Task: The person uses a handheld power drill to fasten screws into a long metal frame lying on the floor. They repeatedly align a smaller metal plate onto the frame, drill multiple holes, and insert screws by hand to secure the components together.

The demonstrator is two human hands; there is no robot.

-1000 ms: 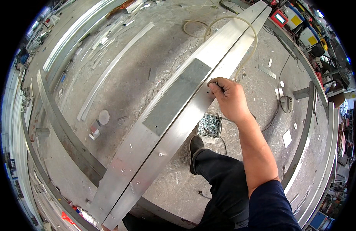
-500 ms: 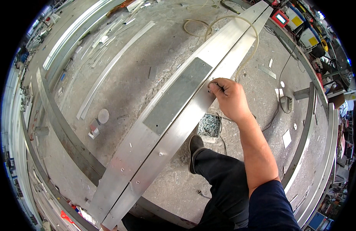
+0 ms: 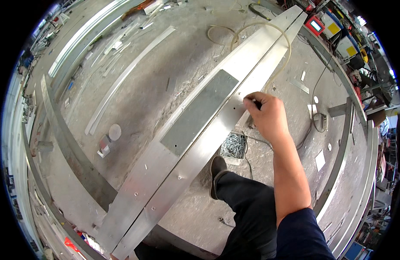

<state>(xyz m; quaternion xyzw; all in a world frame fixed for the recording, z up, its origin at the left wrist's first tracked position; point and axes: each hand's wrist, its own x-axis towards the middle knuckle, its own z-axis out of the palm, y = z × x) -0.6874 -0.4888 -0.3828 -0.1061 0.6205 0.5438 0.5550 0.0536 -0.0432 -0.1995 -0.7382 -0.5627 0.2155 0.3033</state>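
Observation:
My right hand (image 3: 268, 113) hovers at the right edge of a long pair of silvery metal profiles (image 3: 200, 149), thumb and fingers closed in a pinch. Whatever is between the fingertips, if anything, I cannot make out. Just left of the fingertips a small dark hole (image 3: 234, 108) shows in the right profile. A flat grey metal plate (image 3: 200, 112) with small holes near its ends lies on the left profile. At the lower edge, a sliver of my left hand (image 3: 113, 257) shows by the profiles' near end; its fingers are hidden.
A box of screws (image 3: 233, 145) stands on the floor beside my shoe (image 3: 217, 177). A pale hose (image 3: 290, 45) loops over the profiles' far end. Metal beams (image 3: 74, 147) flank both sides, and cables and scraps lie about. Red-and-white equipment (image 3: 314, 25) stands far right.
My right hand has drawn back slightly to the right, from over the profile to its edge, uncovering the dark hole. The view has shifted a little.

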